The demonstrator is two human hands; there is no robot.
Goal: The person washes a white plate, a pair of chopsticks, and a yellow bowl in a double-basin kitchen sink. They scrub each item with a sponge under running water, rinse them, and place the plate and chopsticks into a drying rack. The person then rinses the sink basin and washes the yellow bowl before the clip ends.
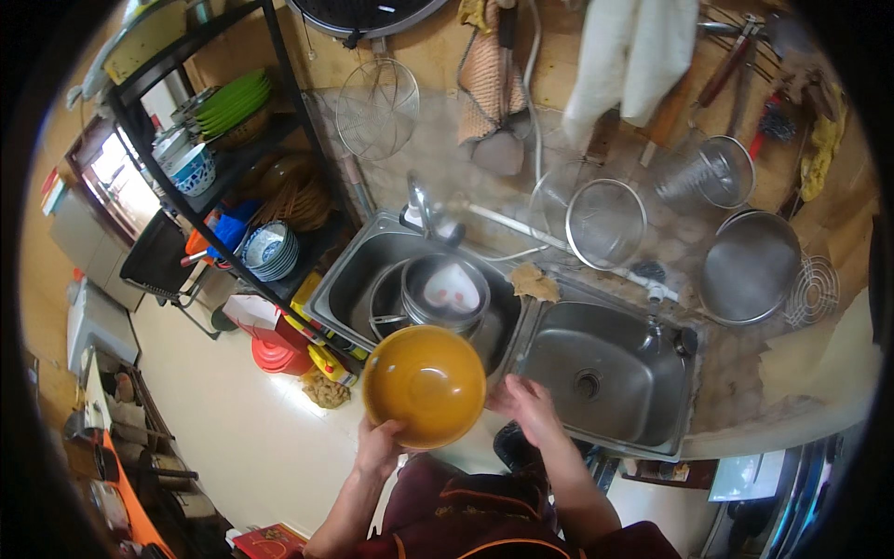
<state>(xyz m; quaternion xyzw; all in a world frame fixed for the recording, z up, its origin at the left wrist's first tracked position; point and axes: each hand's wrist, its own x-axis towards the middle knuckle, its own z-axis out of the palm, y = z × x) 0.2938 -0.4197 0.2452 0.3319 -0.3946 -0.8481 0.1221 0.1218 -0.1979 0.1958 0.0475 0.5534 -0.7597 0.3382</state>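
Note:
A glossy mustard-yellow bowl (422, 388) is held in front of me, its inside facing up towards the camera. My left hand (377, 447) grips its lower left rim, with the thumb over the edge. Beside the bowl's right rim is my right hand (529, 409), fingers spread; whether the fingertips touch the bowl is unclear. Beyond the bowl lies the left steel sink basin (343, 279), partly hidden by it. Stacked metal bowls (413, 279) sit in that basin, with a heart-shaped white dish (452, 286) inside the top one.
A second sink basin (607, 412) lies to the right. A faucet (419, 199) and tan cloth (534, 281) are at the sink's back. Strainers (606, 223) hang on the wall. A black rack (307, 133) of dishes stands left, near a red bucket (274, 355).

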